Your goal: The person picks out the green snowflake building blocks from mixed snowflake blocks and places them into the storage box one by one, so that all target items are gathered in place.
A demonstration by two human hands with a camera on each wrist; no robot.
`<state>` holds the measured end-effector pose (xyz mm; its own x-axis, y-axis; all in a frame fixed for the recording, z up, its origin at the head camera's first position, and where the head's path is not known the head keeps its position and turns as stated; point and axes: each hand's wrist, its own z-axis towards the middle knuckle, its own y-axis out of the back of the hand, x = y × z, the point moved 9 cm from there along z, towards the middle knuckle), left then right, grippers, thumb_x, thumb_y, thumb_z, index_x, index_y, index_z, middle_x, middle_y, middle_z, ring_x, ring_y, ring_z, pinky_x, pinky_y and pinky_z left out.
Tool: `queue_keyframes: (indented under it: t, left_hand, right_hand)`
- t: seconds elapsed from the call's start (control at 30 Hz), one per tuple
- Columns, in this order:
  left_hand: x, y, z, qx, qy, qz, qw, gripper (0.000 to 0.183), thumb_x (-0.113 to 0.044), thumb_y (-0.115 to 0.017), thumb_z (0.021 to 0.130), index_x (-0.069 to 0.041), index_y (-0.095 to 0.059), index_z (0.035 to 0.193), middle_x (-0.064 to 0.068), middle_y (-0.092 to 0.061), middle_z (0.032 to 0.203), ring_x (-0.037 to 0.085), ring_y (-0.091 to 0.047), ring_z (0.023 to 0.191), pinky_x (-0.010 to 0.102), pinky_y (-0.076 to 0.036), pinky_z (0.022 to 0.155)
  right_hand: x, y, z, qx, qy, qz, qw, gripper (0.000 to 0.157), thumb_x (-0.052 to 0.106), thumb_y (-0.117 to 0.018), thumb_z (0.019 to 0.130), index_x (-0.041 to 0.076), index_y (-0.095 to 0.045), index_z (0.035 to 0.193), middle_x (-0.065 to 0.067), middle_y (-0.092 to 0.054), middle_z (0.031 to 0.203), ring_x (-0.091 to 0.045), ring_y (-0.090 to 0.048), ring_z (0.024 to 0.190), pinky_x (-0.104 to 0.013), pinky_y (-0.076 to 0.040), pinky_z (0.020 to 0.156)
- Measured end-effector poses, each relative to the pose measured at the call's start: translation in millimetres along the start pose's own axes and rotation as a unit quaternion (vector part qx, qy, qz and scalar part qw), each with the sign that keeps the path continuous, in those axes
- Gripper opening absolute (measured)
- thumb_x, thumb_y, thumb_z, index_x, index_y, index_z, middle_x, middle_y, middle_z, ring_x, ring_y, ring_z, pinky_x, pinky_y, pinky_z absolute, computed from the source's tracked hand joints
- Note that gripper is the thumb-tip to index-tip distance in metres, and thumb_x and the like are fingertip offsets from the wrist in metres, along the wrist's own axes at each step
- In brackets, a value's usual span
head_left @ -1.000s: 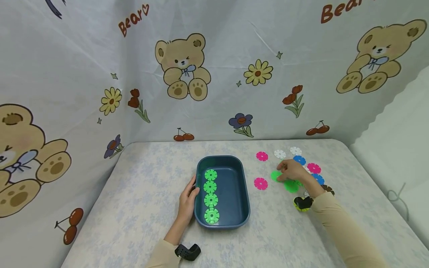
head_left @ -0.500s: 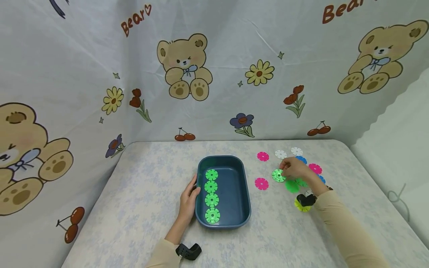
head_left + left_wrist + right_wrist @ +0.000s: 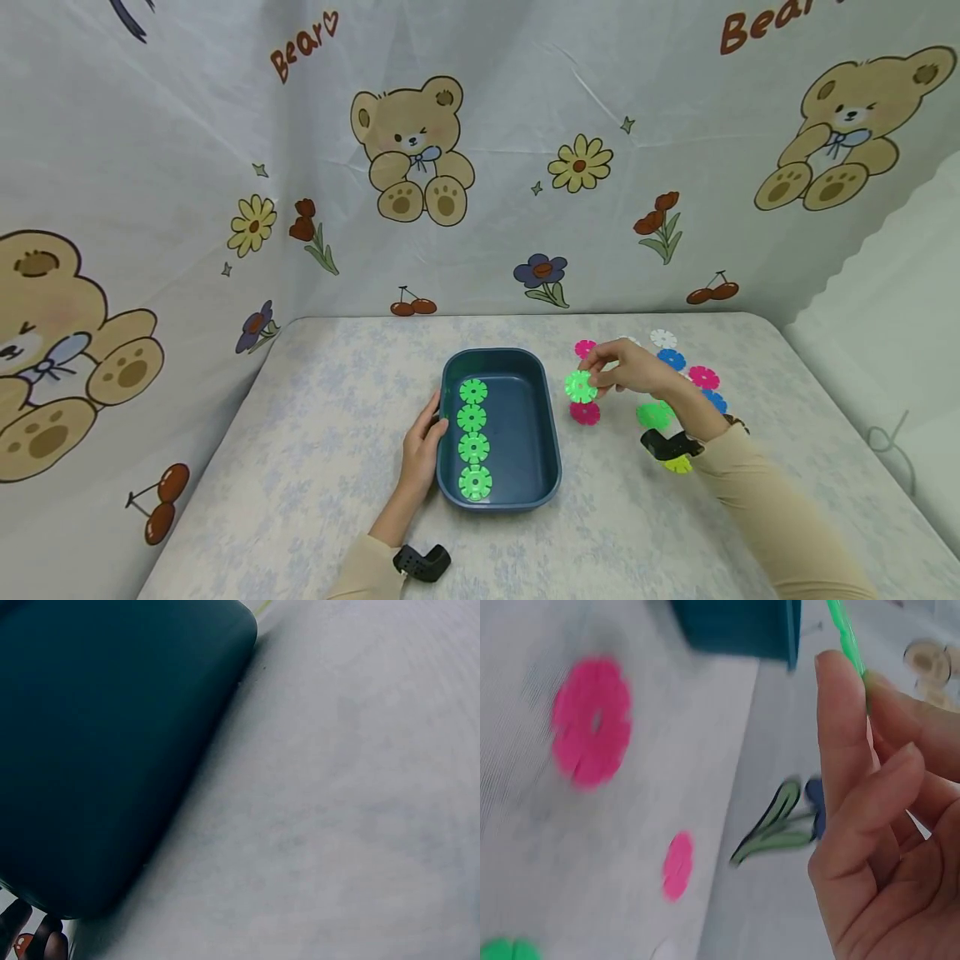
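My right hand (image 3: 630,367) pinches a green notched plastic disc (image 3: 580,387) between thumb and fingertips, held up to the right of the dark blue plastic bin (image 3: 517,506). In the right wrist view the disc (image 3: 846,634) shows edge-on. My left hand (image 3: 420,450) holds the bin's left side, thumb at the rim and fingers along the outer wall. Fingertips (image 3: 49,930) show at the bin's lower edge in the left wrist view. Inside the bin, several green discs (image 3: 474,448) lie in a column along the left wall.
Pink discs (image 3: 585,414) lie close to the raised disc. Blue (image 3: 671,359), white (image 3: 663,338), yellow (image 3: 678,465) and further green discs (image 3: 655,415) spread on the table to the right, partly hidden by the right forearm. A bear-print curtain (image 3: 487,250) hangs behind.
My right hand has lifted a green disc from the scattered group and carried it left towards the bin. The left hand and the bin stay in place.
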<state>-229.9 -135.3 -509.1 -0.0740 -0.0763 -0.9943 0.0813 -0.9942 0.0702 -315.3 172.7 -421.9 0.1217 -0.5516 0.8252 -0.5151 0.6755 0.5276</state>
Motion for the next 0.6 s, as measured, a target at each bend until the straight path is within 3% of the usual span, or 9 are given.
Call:
queue_keyframes:
  t: [0.17,0.3,0.6]
  left_hand:
    - [-0.5,0.3,-0.9,0.001,-0.005,-0.003,1.0,0.051,-0.015,-0.047,0.102,-0.014,-0.037,0.152,0.011,-0.039,0.155,0.032,-0.047,0.129,0.016,-0.042,0.092]
    - [0.5,0.1,-0.2,0.0,-0.004,-0.006,1.0,0.051,-0.015,-0.048,0.102,-0.016,-0.039,0.151,0.009,-0.039,0.155,0.031,-0.047,0.13,0.015,-0.04,0.093]
    - [2.7,0.3,0.9,-0.002,-0.005,-0.006,1.0,0.05,-0.016,-0.049,0.101,-0.016,-0.04,0.151,0.009,-0.041,0.154,0.031,-0.048,0.128,0.016,-0.041,0.093]
  right_hand:
    - [36.7,-37.4,6.7,0.06,0.064,-0.01,0.996,0.012,0.003,-0.066,0.09,-0.001,-0.068,0.101,-0.014,-0.065,0.086,-0.023,-0.062,0.068,-0.026,-0.047,0.055]
    - [57.4,-66.1,10.2,0.104,0.089,-0.017,0.99,0.011,0.001,-0.067,0.088,0.0,-0.069,0.099,-0.01,-0.065,0.083,-0.034,-0.067,0.069,-0.029,-0.051,0.056]
    - [67.6,-124.0,20.0,0.167,0.076,-0.074,0.98,0.01,-0.004,-0.07,0.084,0.004,-0.065,0.087,-0.005,-0.064,0.069,-0.022,-0.069,0.059,-0.029,-0.052,0.05]
